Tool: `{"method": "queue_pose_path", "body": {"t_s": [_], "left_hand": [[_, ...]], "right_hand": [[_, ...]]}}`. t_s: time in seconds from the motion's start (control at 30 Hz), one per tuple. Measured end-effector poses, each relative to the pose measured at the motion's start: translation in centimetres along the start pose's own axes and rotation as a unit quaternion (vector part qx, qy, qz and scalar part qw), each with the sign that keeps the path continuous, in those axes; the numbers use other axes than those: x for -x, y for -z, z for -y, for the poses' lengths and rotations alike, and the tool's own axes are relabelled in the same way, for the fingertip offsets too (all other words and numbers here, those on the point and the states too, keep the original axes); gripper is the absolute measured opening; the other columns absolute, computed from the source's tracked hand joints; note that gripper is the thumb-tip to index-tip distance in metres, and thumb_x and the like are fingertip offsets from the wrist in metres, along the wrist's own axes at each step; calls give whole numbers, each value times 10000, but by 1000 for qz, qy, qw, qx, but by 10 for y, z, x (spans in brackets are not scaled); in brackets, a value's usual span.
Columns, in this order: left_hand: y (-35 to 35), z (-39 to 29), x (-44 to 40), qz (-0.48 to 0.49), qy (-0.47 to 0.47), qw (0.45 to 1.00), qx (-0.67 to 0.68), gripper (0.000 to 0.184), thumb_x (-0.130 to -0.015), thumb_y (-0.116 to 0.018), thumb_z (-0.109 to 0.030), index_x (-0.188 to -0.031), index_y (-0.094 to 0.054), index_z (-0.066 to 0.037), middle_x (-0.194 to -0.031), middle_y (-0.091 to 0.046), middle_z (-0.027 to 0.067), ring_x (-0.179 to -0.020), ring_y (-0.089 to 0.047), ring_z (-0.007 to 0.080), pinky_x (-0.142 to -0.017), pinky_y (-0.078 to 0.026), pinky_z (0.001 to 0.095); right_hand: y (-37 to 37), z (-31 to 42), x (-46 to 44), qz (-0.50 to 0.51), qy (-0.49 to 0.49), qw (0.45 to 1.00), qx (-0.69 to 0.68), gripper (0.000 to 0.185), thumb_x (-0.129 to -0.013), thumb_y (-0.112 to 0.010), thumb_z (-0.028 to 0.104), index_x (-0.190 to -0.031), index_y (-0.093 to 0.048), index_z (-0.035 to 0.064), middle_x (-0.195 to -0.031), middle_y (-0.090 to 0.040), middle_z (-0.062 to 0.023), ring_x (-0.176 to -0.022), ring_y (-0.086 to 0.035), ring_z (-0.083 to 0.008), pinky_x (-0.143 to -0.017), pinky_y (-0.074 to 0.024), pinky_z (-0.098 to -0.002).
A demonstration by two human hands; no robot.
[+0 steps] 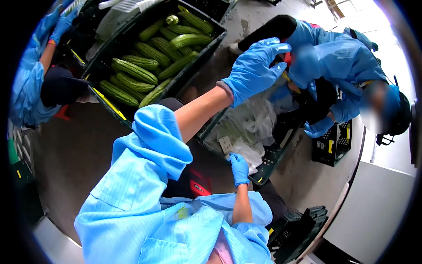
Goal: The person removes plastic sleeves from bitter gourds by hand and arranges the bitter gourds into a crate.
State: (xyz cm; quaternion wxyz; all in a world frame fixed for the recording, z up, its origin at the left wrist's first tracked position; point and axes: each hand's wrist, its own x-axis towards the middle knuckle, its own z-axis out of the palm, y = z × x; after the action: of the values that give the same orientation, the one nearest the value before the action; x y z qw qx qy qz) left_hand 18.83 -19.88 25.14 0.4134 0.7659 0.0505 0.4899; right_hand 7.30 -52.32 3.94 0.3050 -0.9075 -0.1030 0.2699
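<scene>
My left hand [255, 70], in a blue glove, is raised over the crates with thumb and fingers apart. Nothing shows between its fingers. Lower down, my right hand [239, 169], also gloved, is closed on the edge of a clear plastic bag [248, 152]. That bag lies bunched in a dark crate [269, 163], and a small white card [225, 144] with writing sits on it. Left of my raised arm stands another dark crate [212, 45] full of long ribbed green gourds [134, 70]. My right fingertips are partly hidden by the bag.
A co-worker in blue [338, 61] bends over the bag crate's far side, a gloved hand [320, 126] hanging beside it. Another person [33, 83] is at the far left. A small crate [332, 143] and stacked crates [303, 229] stand at right.
</scene>
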Motion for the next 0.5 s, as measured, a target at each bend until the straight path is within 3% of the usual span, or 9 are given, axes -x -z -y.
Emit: {"method": "queue_pose_path", "body": {"t_s": [0.07,0.1,0.13,0.2,0.27,0.3,0.37,0.47,0.5], "left_hand": [[-15,25,41,189,291,938,-23,371,-859,-666,-289,-1195,-634,-132,-1167,-616,129,-1089,-595,287,-949,-476,377],[-16,29,47,271,297,914,-47,366,-863,-646,-341,-1172,-648,-145,-1140,-627,120,-1044,-610,284,-925,-484,369],[-12,21,45,271,283,920,-5,335,-867,-647,-315,-1163,-654,-160,-1130,-630,113,-1030,-616,275,-916,-485,372],[-19,25,41,231,174,957,-17,291,-872,-648,-296,-1127,-675,-158,-1100,-645,106,-989,-638,263,-884,-502,358],[-24,31,29,224,196,954,-16,268,-873,-655,-269,-1101,-690,-133,-1041,-674,102,-921,-667,243,-843,-521,335],[-33,42,27,225,219,949,-7,268,-870,-668,-262,-1086,-697,-107,-986,-705,96,-866,-688,205,-804,-532,302],[-44,47,18,216,254,942,45,273,-878,-668,-254,-1098,-693,-94,-962,-721,92,-859,-690,163,-787,-532,281],[-52,38,7,212,232,946,82,230,-879,-671,-241,-1049,-710,-91,-914,-720,94,-819,-694,170,-746,-538,283],[-51,32,2,225,230,944,80,221,-877,-672,-239,-1035,-714,-91,-899,-718,96,-805,-695,173,-736,-539,284]], "right_hand": [[11,0,-13,123,-99,963,-220,309,-917,-573,229,-1133,-654,23,-956,-697,-81,-806,-647,-155,-714,-507,-296],[18,6,-21,152,-141,946,-248,349,-904,-602,196,-1196,-619,4,-884,-648,-2,-727,-560,-76,-672,-461,-215],[17,4,-34,135,-114,967,-181,342,-898,-605,196,-1191,-628,21,-884,-650,-13,-711,-551,-66,-654,-451,-211],[11,1,-63,109,-56,990,-69,363,-886,-607,192,-1205,-618,19,-963,-679,-65,-778,-614,-122,-708,-488,-255],[2,20,-90,82,21,996,-19,413,-849,-622,268,-1197,-617,44,-1094,-666,-181,-984,-650,-327,-849,-500,-382],[-7,21,-107,92,58,992,60,446,-814,-653,279,-1195,-619,51,-1142,-644,-189,-1048,-612,-362,-881,-488,-414],[-24,31,-131,125,103,969,187,637,-744,-716,324,-1315,-528,114,-1330,-530,-176,-1185,-515,-372,-939,-465,-452],[-61,32,-160,184,168,925,287,734,-734,-717,343,-1388,-444,153,-1381,-482,-166,-1185,-511,-382,-963,-458,-458],[-100,-11,-174,125,239,928,256,780,-731,-709,346,-1422,-391,175,-1420,-438,-154,-1194,-505,-390,-976,-455,-466]]}}
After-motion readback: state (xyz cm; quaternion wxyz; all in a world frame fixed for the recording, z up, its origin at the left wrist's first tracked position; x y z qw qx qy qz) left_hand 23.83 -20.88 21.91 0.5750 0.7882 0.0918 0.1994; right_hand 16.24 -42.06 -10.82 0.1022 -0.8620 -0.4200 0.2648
